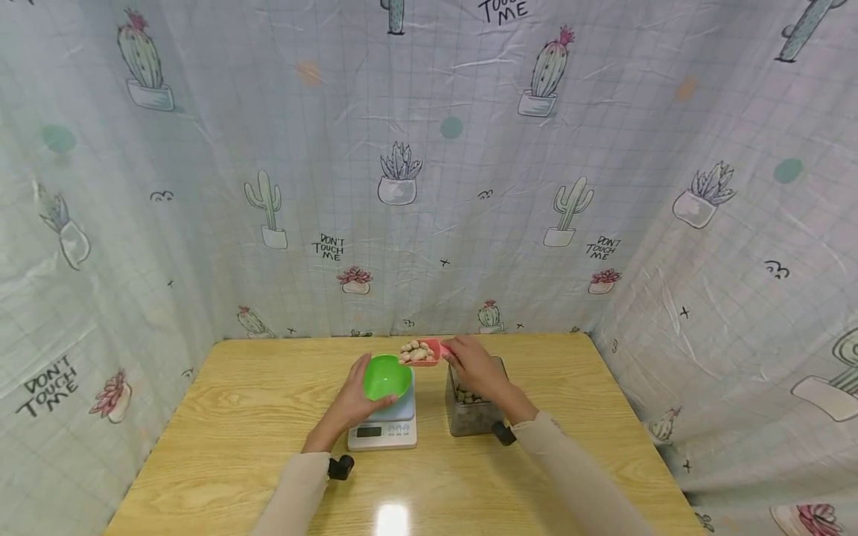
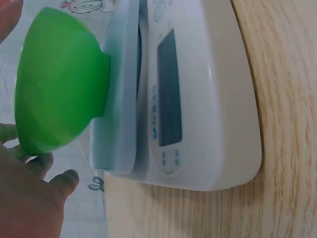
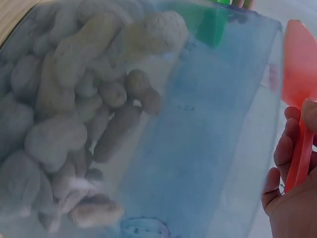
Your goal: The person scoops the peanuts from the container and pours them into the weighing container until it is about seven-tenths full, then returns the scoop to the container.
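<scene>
Our left hand [image 1: 352,400] holds the green bowl [image 1: 387,378]; our right hand [image 1: 477,366] grips the scoop [image 1: 434,348] beside it; we should tip the peanuts [image 1: 418,353] slowly.

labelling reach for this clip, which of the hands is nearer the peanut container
Right. The right hand, holding the pink scoop, is above the peanut container; the left hand is farther off, at the green bowl on the scale.

Pale cactus-print sheeting [image 1: 456,223] flanks and backs a wood-grain table [image 1: 248,417] catching glare [image 1: 392,519].
</scene>
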A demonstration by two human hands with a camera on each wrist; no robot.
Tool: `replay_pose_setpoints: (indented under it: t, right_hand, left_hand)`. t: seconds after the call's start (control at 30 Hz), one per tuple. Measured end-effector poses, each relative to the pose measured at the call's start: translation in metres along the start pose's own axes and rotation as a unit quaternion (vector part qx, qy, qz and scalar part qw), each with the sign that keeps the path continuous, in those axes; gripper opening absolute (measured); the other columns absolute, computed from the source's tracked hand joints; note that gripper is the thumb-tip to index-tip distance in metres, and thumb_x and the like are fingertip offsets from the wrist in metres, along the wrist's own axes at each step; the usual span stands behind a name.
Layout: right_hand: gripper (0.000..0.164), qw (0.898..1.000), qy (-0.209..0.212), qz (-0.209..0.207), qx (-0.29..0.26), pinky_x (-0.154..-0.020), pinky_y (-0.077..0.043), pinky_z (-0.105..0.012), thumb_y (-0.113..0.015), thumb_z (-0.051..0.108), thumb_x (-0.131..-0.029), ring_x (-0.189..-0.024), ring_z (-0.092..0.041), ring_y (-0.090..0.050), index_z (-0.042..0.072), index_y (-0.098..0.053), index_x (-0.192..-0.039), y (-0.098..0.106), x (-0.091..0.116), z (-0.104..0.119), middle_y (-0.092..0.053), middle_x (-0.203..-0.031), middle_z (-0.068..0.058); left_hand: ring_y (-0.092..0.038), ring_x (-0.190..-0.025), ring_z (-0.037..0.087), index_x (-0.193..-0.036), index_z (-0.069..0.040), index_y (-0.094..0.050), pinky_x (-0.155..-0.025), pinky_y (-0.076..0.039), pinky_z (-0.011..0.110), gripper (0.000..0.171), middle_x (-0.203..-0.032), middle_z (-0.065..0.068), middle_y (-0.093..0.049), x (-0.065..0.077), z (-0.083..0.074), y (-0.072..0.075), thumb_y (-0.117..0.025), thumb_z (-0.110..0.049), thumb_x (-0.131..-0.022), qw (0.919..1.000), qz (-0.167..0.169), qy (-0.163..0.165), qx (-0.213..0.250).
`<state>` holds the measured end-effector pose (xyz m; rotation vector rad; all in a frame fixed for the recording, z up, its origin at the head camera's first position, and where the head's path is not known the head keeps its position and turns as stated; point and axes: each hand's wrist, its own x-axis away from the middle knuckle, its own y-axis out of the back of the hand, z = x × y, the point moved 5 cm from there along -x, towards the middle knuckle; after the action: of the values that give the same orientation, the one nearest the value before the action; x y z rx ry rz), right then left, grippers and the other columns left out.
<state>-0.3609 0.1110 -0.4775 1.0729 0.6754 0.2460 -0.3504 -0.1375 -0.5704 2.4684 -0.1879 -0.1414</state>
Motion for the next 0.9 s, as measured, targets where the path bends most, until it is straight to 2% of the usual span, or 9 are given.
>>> replay_pose_setpoints:
  t: [0.2, 0.37, 0.63, 0.9]
  right_hand:
    - [0.029, 1.000, -0.002, 0.013, -0.006, -0.091, -0.051, -0.042, -0.050, 0.022, -0.103, -0.104, -0.026, -0.060, 0.006, -0.065, -0.122, -0.011, -0.004, 0.003, -0.067, -0.108, -0.009]
    - [0.029, 1.000, 0.003, 0.022, 0.014, -0.088, -0.050, -0.041, -0.049, 0.024, -0.103, -0.100, -0.023, -0.060, 0.008, -0.065, -0.122, -0.015, -0.007, 0.005, -0.066, -0.105, -0.005]
    - [0.030, 0.997, -0.007, 0.070, 0.032, -0.091, -0.050, -0.040, -0.049, 0.025, -0.104, -0.103, -0.022, -0.060, 0.010, -0.064, -0.124, -0.021, -0.017, 0.010, -0.065, -0.108, -0.004]
    - [0.029, 0.989, -0.010, 0.118, 0.087, -0.090, -0.051, -0.040, -0.050, 0.026, -0.103, -0.102, -0.022, -0.062, 0.011, -0.066, -0.122, -0.031, -0.030, 0.020, -0.066, -0.108, -0.004]
  left_hand:
    - [-0.029, -0.144, 0.046, -0.158, -0.006, -0.010, -0.112, -0.032, 0.062, 0.118, -0.163, 0.018, -0.015, -0.001, 0.007, -0.003, -0.081, -0.051, -0.076, 0.9999, 0.009, 0.013, 0.002]
    - [-0.033, -0.143, 0.046, -0.158, -0.006, -0.010, -0.110, -0.035, 0.062, 0.119, -0.162, 0.018, -0.017, -0.002, 0.009, -0.003, -0.081, -0.053, -0.075, 0.9996, 0.013, 0.025, 0.007]
    - [-0.030, -0.144, 0.047, -0.159, -0.008, -0.009, -0.111, -0.032, 0.063, 0.118, -0.163, 0.018, -0.016, -0.001, 0.009, -0.004, -0.081, -0.051, -0.075, 0.9994, 0.016, 0.030, 0.009]
    - [-0.031, -0.143, 0.046, -0.158, -0.007, -0.011, -0.111, -0.034, 0.062, 0.119, -0.162, 0.019, -0.018, -0.002, 0.013, -0.004, -0.081, -0.054, -0.075, 0.9996, 0.011, 0.025, 0.007]
